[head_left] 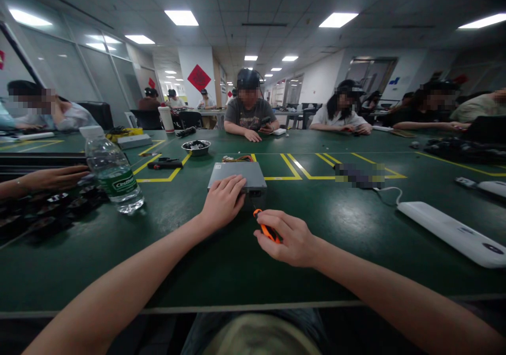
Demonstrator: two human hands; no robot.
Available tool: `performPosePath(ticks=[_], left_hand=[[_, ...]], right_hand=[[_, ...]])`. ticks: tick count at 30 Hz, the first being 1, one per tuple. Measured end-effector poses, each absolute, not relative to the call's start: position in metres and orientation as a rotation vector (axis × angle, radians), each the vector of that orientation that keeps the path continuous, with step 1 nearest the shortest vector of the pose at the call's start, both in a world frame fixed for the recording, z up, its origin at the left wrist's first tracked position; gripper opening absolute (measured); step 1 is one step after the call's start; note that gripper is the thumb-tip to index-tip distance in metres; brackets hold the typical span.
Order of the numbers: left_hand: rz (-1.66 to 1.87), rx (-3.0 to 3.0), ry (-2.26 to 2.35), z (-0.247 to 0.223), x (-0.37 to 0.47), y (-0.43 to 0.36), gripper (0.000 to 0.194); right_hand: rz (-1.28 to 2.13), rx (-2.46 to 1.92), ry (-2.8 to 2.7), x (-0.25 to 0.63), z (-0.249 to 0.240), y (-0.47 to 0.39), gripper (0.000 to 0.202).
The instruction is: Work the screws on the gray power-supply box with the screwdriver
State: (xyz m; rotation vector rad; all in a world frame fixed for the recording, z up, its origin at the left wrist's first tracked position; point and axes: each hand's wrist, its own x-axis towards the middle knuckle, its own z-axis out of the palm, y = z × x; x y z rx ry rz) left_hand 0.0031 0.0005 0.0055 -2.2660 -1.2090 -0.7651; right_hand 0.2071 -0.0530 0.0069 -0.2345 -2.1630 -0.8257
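A grey metal computer power supply (253, 173) sits on the green table in front of me, its socket side facing my way. Over its near top edge lies my left hand (224, 199), fingers on the top face and thumb down by the front, holding it. My right hand (286, 236) is closed round the orange and black handle of a screwdriver (269, 232). The screwdriver's thin shaft points up at the front face of the power supply; where its tip meets the case is too small to make out. Coloured cables (237, 159) stick out behind the case.
Left of me stand a water bottle (114, 178), a pile of dark parts (51, 207) and a neighbour's hand (55, 180). Farther back are a metal bowl (196, 147) and a black tool (165, 163). A white power bank (454, 231) with a cable lies right. People sit opposite.
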Motion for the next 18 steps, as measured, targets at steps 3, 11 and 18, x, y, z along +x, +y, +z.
performPosePath(ticks=[3, 11, 18], left_hand=[[-0.771, -2.253, -1.233, 0.0062, 0.005, 0.0003, 0.034], [-0.779, -2.229, -1.27, 0.0081, 0.0082, -0.0016, 0.032], [-0.777, -2.227, -1.279, 0.009, 0.0087, -0.0021, 0.031]], right_hand=[[-0.783, -0.148, -2.184, 0.2081, 0.0077, -0.0539, 0.015], [-0.766, -0.22, -2.181, 0.2094, 0.0021, -0.0522, 0.017], [-0.739, -0.247, -2.171, 0.2098, 0.0034, -0.0523, 0.016]])
